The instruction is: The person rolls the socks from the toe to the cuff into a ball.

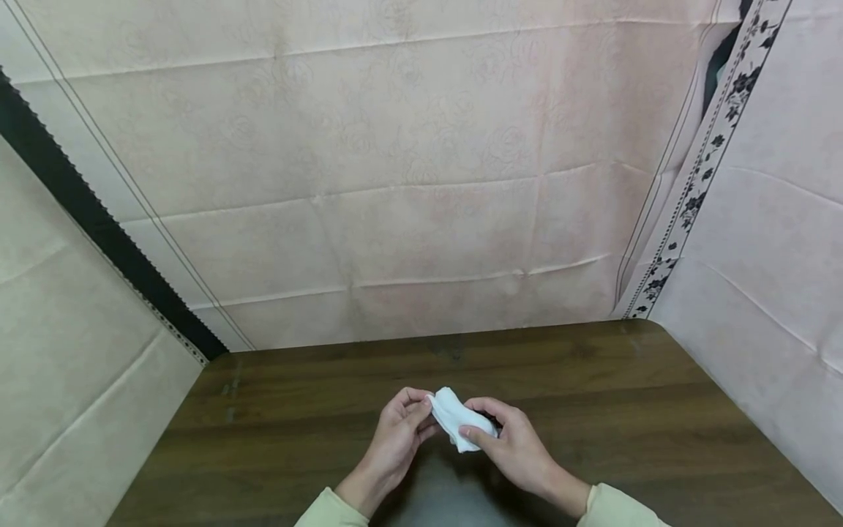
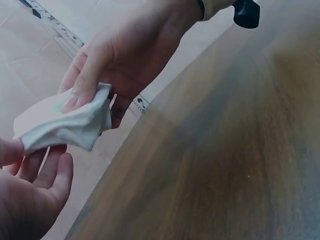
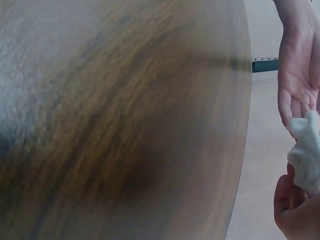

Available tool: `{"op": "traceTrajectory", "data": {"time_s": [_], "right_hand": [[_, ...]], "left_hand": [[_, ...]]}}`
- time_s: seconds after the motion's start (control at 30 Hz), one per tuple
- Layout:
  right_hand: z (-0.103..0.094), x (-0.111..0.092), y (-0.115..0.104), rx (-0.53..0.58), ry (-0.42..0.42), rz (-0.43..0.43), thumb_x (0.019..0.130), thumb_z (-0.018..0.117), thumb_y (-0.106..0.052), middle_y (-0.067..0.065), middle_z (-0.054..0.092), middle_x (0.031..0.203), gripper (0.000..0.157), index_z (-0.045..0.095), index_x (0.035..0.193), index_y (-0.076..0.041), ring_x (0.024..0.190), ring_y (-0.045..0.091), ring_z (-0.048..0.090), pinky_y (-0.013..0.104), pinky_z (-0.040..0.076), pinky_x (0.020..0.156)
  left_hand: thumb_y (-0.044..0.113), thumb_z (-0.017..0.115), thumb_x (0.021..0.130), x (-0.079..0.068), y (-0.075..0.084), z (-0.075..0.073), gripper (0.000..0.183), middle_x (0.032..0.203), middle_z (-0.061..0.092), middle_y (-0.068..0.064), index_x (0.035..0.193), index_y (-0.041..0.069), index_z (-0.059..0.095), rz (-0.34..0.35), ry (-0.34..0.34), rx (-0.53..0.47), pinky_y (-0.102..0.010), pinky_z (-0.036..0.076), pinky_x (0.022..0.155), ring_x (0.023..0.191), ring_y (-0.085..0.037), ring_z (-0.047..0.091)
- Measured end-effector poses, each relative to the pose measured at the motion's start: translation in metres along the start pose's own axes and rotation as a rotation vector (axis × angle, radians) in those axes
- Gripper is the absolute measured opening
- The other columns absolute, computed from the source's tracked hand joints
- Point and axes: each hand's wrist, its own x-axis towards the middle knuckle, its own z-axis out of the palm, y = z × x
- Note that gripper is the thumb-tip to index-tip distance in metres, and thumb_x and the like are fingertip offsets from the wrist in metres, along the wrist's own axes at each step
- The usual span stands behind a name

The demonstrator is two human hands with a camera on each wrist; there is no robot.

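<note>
A small folded white cloth [image 1: 456, 417] is held up between the two hands, over the near part of the table. My left hand [image 1: 394, 438] pinches its left corner between thumb and forefinger, with the other fingers loosely bent below. On the other end, my right hand [image 1: 520, 448] grips the cloth, thumb on top and fingers behind. Seen from the left wrist, the cloth [image 2: 65, 120] has soft layered folds and a loose edge hanging down. In the right wrist view the bunched cloth [image 3: 305, 155] is partly cut off by the frame's edge.
The brown wood-grain table [image 1: 296, 395] has rounded far corners. Pale creased sheets hang behind it [image 1: 408, 241] and along both sides. A dark strip [image 1: 112, 219] runs down the left corner, and a floral border [image 1: 705, 183] runs down the right.
</note>
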Motion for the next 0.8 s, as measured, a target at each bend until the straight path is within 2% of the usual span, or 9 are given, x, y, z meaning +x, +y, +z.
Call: {"op": "traceTrajectory", "data": {"time_s": [0.1,0.23,0.37,0.43,0.53,0.63,0.73,0.8], "right_hand": [[0.001,0.001,-0.001,0.005,0.004,-0.005,0.091,0.077,-0.018,0.005,0.068,0.105,0.029,0.069,0.117,-0.008,0.09,0.018,0.06,0.027,0.052,0.074],[0.001,0.003,-0.001,0.024,-0.002,0.002,0.092,0.076,-0.019,0.007,0.067,0.106,0.031,0.068,0.119,-0.006,0.091,0.019,0.06,0.028,0.052,0.074],[0.001,0.002,0.0,0.024,-0.009,0.01,0.092,0.075,-0.019,0.008,0.067,0.108,0.032,0.068,0.121,-0.006,0.092,0.02,0.06,0.028,0.053,0.075],[0.0,0.002,0.0,0.022,-0.007,0.009,0.092,0.075,-0.019,0.007,0.067,0.108,0.032,0.068,0.121,-0.007,0.092,0.02,0.06,0.028,0.053,0.075],[0.001,0.002,0.0,0.011,0.006,0.003,0.09,0.077,-0.019,0.005,0.068,0.107,0.032,0.069,0.119,-0.008,0.091,0.019,0.06,0.028,0.052,0.075],[0.003,0.004,0.001,-0.044,0.03,-0.024,0.088,0.08,-0.02,0.0,0.068,0.102,0.03,0.07,0.115,-0.011,0.088,0.016,0.061,0.028,0.053,0.074],[0.005,0.005,0.002,-0.127,0.063,-0.074,0.085,0.082,-0.019,-0.005,0.067,0.098,0.029,0.071,0.111,-0.013,0.086,0.011,0.062,0.031,0.054,0.074],[0.005,0.006,0.002,-0.186,0.101,-0.129,0.082,0.085,-0.017,-0.008,0.066,0.097,0.034,0.07,0.112,-0.013,0.086,0.011,0.062,0.033,0.054,0.074]], "left_hand": [[0.007,0.054,0.104,0.0,0.001,-0.001,0.02,0.11,0.07,-0.01,0.12,-0.004,0.052,-0.011,-0.012,0.0,-0.033,0.054,0.086,0.097,-0.017,0.067],[0.013,0.051,0.106,0.001,0.001,-0.003,0.037,0.124,0.066,-0.015,0.136,-0.009,0.049,-0.051,-0.068,0.01,-0.033,0.051,0.093,0.108,-0.018,0.064],[0.017,0.045,0.109,0.001,0.0,-0.003,0.041,0.129,0.062,-0.017,0.139,-0.012,0.048,-0.092,-0.119,0.02,-0.033,0.048,0.099,0.116,-0.021,0.06],[0.018,0.046,0.109,0.0,0.0,-0.002,0.041,0.128,0.063,-0.017,0.137,-0.011,0.05,-0.083,-0.12,0.042,-0.033,0.048,0.1,0.116,-0.02,0.06],[0.016,0.049,0.107,0.0,-0.002,0.0,0.038,0.126,0.065,-0.016,0.134,-0.011,0.054,-0.036,-0.087,0.087,-0.033,0.049,0.097,0.112,-0.017,0.062],[0.012,0.051,0.106,0.0,-0.004,0.004,0.034,0.123,0.067,-0.017,0.13,-0.011,0.057,0.039,-0.024,0.16,-0.032,0.05,0.095,0.108,-0.015,0.064],[0.009,0.053,0.105,0.0,-0.005,0.009,0.029,0.118,0.07,-0.017,0.125,-0.01,0.062,0.101,0.046,0.255,-0.031,0.051,0.092,0.104,-0.014,0.065],[0.009,0.055,0.104,0.0,-0.005,0.012,0.027,0.115,0.071,-0.015,0.123,-0.008,0.065,0.136,0.084,0.323,-0.032,0.052,0.092,0.103,-0.015,0.066]]}}
